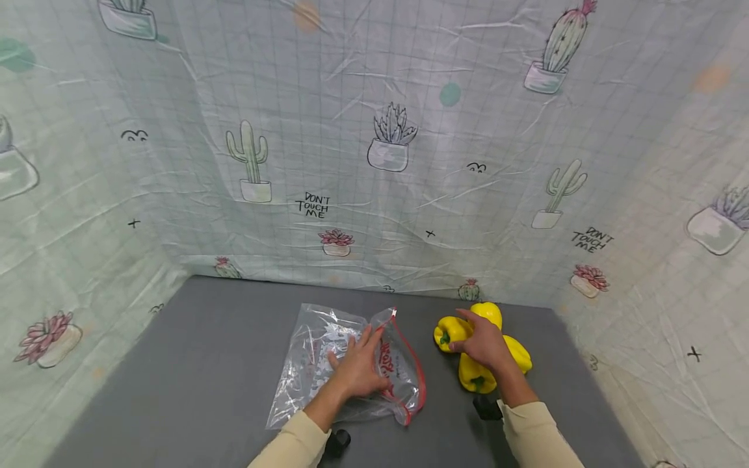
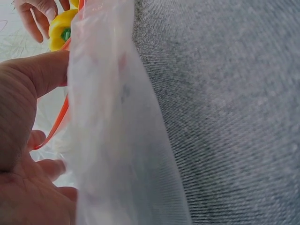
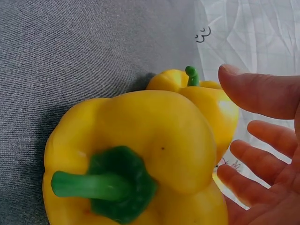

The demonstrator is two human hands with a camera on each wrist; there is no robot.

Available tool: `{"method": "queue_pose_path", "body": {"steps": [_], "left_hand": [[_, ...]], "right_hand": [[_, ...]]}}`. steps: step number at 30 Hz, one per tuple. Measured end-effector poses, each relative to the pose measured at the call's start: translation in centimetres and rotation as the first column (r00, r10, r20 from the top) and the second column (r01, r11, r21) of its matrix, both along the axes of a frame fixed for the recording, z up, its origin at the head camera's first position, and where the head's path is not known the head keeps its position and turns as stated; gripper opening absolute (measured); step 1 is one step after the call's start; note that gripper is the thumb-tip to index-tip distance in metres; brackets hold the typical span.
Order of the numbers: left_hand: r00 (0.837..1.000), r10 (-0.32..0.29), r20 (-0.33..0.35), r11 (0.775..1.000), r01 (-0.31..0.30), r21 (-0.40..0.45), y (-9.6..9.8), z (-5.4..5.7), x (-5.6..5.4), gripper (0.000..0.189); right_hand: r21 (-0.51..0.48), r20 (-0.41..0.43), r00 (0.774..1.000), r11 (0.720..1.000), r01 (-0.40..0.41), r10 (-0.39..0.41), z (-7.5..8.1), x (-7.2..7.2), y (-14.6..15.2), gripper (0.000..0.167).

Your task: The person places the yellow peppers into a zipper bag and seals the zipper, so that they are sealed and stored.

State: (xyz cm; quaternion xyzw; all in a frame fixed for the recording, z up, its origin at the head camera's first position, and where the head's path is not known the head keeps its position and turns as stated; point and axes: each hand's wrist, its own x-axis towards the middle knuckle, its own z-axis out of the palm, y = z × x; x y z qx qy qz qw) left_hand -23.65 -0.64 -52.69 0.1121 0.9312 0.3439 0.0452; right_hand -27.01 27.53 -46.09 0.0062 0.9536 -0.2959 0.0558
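Note:
A clear plastic zip bag [image 1: 304, 377] with a red zip strip along its right end and red and white print lies flat on the grey table. My left hand [image 1: 358, 370] rests on it near the mouth, fingers spread. From the left wrist, a raised fold of the bag film [image 2: 117, 131] stands beside the thumb. Several yellow bell peppers with green stems sit together at the right. My right hand [image 1: 484, 341] reaches over them, thumb and fingers apart around the left pepper [image 1: 449, 331]. A large pepper [image 3: 154, 126] fills the right wrist view, with another pepper [image 3: 213, 110] behind.
A pale cactus-print sheet [image 1: 351, 214] hangs behind and along both sides of the grey table [image 1: 222, 364]. Small black devices are strapped under both wrists, the right one [image 1: 487, 408] close in front of the peppers.

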Motion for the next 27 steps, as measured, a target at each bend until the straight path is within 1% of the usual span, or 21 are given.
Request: {"method": "queue_pose_path", "body": {"steps": [5, 11, 16, 23, 27], "left_hand": [[1.000, -0.003, -0.003, 1.000, 0.003, 0.002, 0.0, 0.2, -0.1, 0.112], [1.000, -0.011, -0.009, 1.000, 0.011, -0.015, 0.0, 0.2, -0.2, 0.111], [1.000, -0.012, -0.012, 1.000, 0.012, -0.007, 0.1, 0.3, -0.1, 0.110], [1.000, -0.003, -0.006, 1.000, 0.003, -0.001, -0.2, 0.2, -0.1, 0.110], [1.000, -0.005, -0.006, 1.000, 0.005, -0.002, -0.2, 0.2, -0.3, 0.110]], "right_hand": [[-0.002, 0.001, 1.000, 1.000, -0.023, 0.023, -0.1, -0.6, 0.2, 0.079], [0.005, 0.023, 0.999, 0.999, -0.035, 0.034, -0.8, -1.0, 0.7, 0.080], [0.008, 0.040, 0.998, 0.999, -0.047, 0.046, -1.4, -1.3, 0.9, 0.080], [0.020, 0.014, 0.998, 0.998, -0.063, 0.063, -1.8, -1.7, 0.6, 0.079], [0.018, 0.016, 0.998, 0.998, -0.063, 0.063, -2.0, -2.0, 0.7, 0.082]]}}
